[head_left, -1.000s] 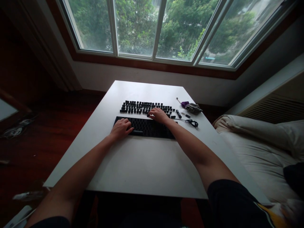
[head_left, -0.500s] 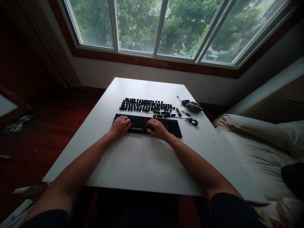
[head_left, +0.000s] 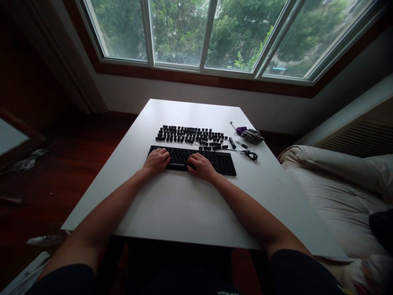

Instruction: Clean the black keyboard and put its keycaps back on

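Observation:
A black keyboard (head_left: 226, 164) lies on the white table in front of me, with most of its keys seemingly bare and a long spacebar (head_left: 177, 166) at its front edge. My left hand (head_left: 156, 159) rests on the keyboard's left end, fingers laid over it and holding nothing visible. Near the right end of the spacebar, my right hand (head_left: 200, 166) touches the keyboard; its fingers are bent and the thumb stands apart from them. Loose black keycaps (head_left: 184, 133) stand in rows just behind the keyboard. What lies under the fingers is hidden.
Right of the keycaps are a coiled black cable (head_left: 250, 155), a small dark tool (head_left: 232, 142), a grey cloth (head_left: 253, 136) with a purple piece, and a thin brush-like stick (head_left: 233, 125). A pale sofa (head_left: 334, 192) stands beside the table's right edge.
My right hand has shifted slightly left along the keyboard toward the spacebar. My left hand stays on the left end. The whole view has moved a little.

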The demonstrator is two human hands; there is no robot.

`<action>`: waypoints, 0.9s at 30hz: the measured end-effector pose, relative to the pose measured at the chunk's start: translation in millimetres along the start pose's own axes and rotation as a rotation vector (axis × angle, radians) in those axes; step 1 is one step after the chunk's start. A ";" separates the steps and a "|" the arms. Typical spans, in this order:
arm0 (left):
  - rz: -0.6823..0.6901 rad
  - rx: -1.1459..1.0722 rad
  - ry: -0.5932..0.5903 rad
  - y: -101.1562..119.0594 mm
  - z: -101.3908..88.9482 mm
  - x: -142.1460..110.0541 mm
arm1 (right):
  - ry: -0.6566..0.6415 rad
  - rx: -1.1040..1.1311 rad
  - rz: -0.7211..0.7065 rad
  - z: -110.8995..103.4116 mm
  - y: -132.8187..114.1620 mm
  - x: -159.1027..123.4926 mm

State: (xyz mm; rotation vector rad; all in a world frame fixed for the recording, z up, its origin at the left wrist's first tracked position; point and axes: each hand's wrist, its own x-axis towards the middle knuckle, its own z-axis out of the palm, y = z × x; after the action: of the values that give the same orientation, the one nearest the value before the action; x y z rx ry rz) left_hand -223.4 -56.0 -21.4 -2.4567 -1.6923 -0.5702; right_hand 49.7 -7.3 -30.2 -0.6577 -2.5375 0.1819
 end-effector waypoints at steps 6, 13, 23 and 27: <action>0.020 0.030 0.003 -0.3 -0.5 -0.1 | 0.036 0.023 0.010 2.6 0.3 -3.1; 0.025 0.027 0.013 -1.9 0.8 -1.4 | 0.064 0.070 0.022 4.9 2.8 -4.6; 0.034 0.002 0.029 -3.1 0.9 -1.7 | 0.058 0.065 0.027 4.8 2.6 -5.4; 0.035 -0.014 0.042 -1.7 -0.8 -2.8 | 0.047 0.044 0.033 4.1 0.5 -5.9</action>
State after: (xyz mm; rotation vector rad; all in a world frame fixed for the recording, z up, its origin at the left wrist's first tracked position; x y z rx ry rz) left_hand -226.1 -58.1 -21.8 -2.4605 -1.6326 -0.6270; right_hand 52.2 -9.8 -36.5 -0.6787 -2.4716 0.2301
